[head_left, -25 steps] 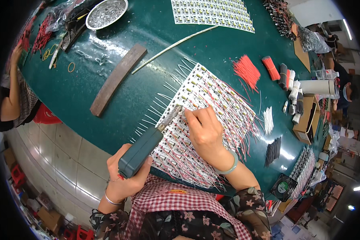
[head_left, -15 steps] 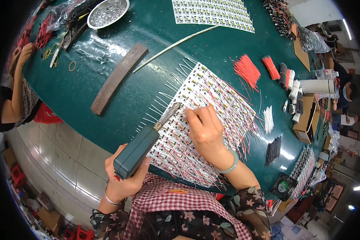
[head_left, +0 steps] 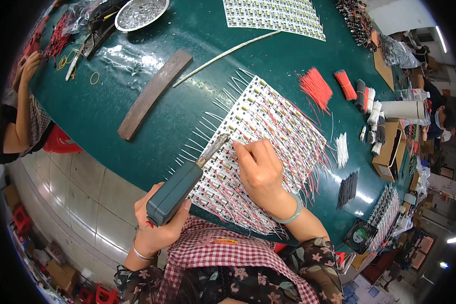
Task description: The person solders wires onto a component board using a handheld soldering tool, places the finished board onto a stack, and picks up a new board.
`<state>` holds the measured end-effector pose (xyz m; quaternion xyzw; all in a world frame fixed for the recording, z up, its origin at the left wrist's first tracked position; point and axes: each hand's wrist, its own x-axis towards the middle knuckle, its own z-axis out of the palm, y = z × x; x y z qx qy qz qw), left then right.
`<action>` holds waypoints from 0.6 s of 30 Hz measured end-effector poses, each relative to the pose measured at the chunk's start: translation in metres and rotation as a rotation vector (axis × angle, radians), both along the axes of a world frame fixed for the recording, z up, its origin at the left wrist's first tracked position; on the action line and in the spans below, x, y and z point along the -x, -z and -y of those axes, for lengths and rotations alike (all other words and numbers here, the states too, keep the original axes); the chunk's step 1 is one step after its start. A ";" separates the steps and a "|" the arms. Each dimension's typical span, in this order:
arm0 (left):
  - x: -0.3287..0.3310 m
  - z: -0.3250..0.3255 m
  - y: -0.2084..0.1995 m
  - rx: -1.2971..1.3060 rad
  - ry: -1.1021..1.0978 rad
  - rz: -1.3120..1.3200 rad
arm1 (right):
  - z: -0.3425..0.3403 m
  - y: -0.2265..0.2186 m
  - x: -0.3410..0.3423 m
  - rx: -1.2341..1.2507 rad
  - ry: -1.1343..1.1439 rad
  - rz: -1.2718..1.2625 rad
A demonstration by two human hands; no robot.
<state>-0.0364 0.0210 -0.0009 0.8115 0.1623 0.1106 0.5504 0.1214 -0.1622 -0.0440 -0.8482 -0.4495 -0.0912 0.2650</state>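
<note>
My left hand (head_left: 158,237) is wrapped round the dark green body of a soldering iron (head_left: 173,195). Its metal tip rests at or just over a white panel of small circuit boards (head_left: 253,96). Thin red and white wires (head_left: 294,152) cover much of the panel, and white wire ends (head_left: 202,133) stick out past its left edge. Close to the tip, my right hand (head_left: 262,175) is closed in a pinch above the panel. What lies between its fingertips is too small to make out.
A brown curved bar (head_left: 154,96) and a thin pale rod (head_left: 223,58) lie beyond the panel. Red wires (head_left: 315,90), white wires (head_left: 342,150) and black wires (head_left: 347,191) lie to the right. A bowl (head_left: 142,14) stands far left, near another person's hands (head_left: 29,66).
The iron's tip and my right fingertips have shifted slightly along the panel toward me. The whole view has moved a little, and the other person's hands have shifted slightly.
</note>
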 end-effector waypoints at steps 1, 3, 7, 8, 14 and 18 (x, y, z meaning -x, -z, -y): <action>0.001 0.000 0.000 0.000 0.000 0.000 | 0.000 0.000 0.000 0.006 0.003 0.000; 0.002 0.002 0.000 0.044 -0.018 -0.031 | -0.001 0.000 0.001 0.012 0.007 0.005; 0.003 0.002 0.000 0.083 -0.020 -0.070 | -0.002 0.001 0.002 0.019 0.012 0.013; 0.003 0.002 0.001 0.050 -0.012 -0.059 | -0.002 0.002 0.002 0.019 0.012 0.013; 0.001 0.003 0.000 0.021 -0.014 -0.053 | -0.003 0.003 0.001 0.023 0.015 0.048; 0.001 0.002 -0.002 0.023 -0.018 -0.097 | -0.003 0.002 0.002 0.036 0.011 0.039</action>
